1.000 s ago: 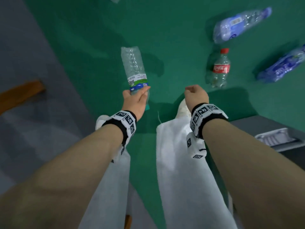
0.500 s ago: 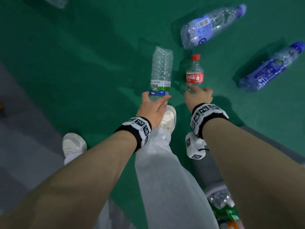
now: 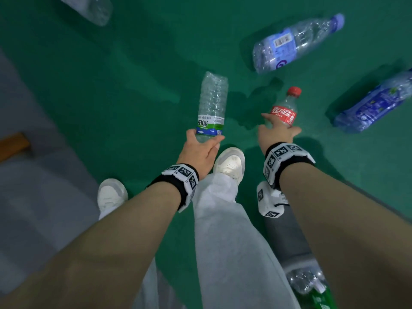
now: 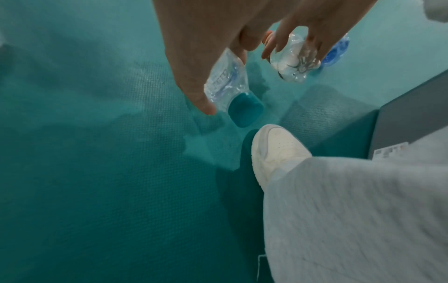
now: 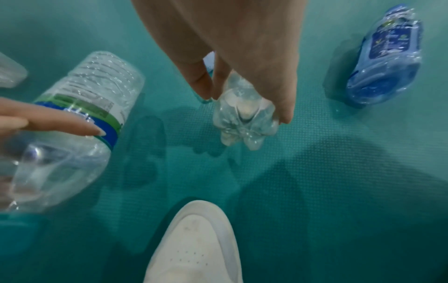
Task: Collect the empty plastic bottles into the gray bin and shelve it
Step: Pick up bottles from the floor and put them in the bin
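My left hand (image 3: 201,144) grips a clear bottle with a green and blue label (image 3: 212,103) by its neck end, its base pointing away from me. The left wrist view shows its teal cap (image 4: 245,111) below my thumb. My right hand (image 3: 278,130) curls round a small red-labelled cola bottle (image 3: 286,108) with a red cap. In the right wrist view, thumb and fingers wrap its lower body, and the knobbly base (image 5: 244,122) faces the camera. The gray bin (image 3: 287,237) stands under my right forearm with bottles in it.
On the green floor lie a bottle with a pale blue label (image 3: 289,45), a dark blue bottle (image 3: 374,103) to the right, and a clear bottle (image 3: 93,7) at the top left. My white shoes (image 3: 229,163) stand just behind the hands. A gray floor strip runs along the left.
My right hand went from a fist above my leg forward to the cola bottle and closed round it. The left hand kept hold of the clear bottle.
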The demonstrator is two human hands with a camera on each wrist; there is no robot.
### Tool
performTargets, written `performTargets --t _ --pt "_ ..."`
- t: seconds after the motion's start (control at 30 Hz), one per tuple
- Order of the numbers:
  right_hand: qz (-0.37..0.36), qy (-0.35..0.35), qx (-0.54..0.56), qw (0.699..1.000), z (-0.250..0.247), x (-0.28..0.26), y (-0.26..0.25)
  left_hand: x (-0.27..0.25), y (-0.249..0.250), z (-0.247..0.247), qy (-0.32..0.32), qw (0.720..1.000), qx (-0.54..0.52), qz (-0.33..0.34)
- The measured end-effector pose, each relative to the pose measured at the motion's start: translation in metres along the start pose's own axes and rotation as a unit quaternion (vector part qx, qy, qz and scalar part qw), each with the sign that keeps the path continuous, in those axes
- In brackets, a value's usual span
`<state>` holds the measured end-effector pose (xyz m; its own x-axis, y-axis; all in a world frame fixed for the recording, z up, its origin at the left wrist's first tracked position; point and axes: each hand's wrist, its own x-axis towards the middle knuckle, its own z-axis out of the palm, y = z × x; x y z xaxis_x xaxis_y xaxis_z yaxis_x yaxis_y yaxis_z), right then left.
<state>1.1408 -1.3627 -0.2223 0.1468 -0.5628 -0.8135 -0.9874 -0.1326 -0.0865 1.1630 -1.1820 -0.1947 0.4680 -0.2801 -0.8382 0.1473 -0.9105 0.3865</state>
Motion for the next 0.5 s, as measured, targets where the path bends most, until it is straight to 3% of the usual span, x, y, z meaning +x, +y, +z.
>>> performTargets --t 0.17,0.33,0.5 --pt "-0.002 -0.009 0.019 1.000 -0.010 -0.039 0.000 -0.031 0.017 -0.020 -0.010 0.998 0.043 0.034" --pt "-0.006 -0.018 0.064 0.998 -0.020 -0.094 0.008 -0.069 0.030 -0.040 -0.010 0.997 0.067 0.026" --pt "0.022 -0.009 0.150 0.988 -0.043 -0.159 0.024 -0.112 0.038 -0.059 -0.010 0.991 0.116 0.061"
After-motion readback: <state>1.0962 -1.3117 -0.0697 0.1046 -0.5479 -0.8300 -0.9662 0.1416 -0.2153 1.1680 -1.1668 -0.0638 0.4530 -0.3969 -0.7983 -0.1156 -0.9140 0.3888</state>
